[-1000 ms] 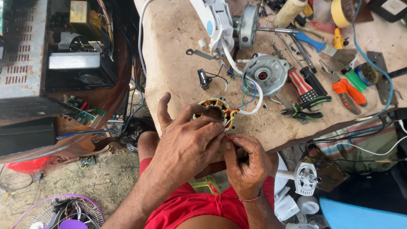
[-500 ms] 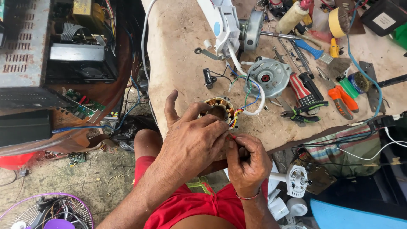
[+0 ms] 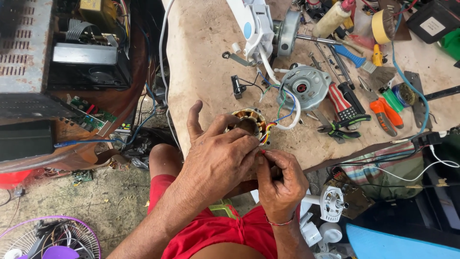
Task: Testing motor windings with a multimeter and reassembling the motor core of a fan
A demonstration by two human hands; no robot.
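Right at the table edge [image 3: 335, 160], left hand [image 3: 215, 160] and right hand [image 3: 280, 180] pinch stator [image 3: 249, 123] wires [image 3: 266, 132].

Worn tan worktable [image 3: 201, 62] under daylight, cluttered with tools. Dirty concrete floor [image 3: 72, 201] below. Open electronics chassis [image 3: 62, 52] at left; purple fan guard [image 3: 48, 237] in lower-left corner.

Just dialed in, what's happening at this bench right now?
A person seated at the worn workbench has both hands together at its near edge. The left hand and right hand pinch the thin coloured wires coming off a copper-wound motor stator. Behind it lie a grey motor housing, pliers and screwdrivers.
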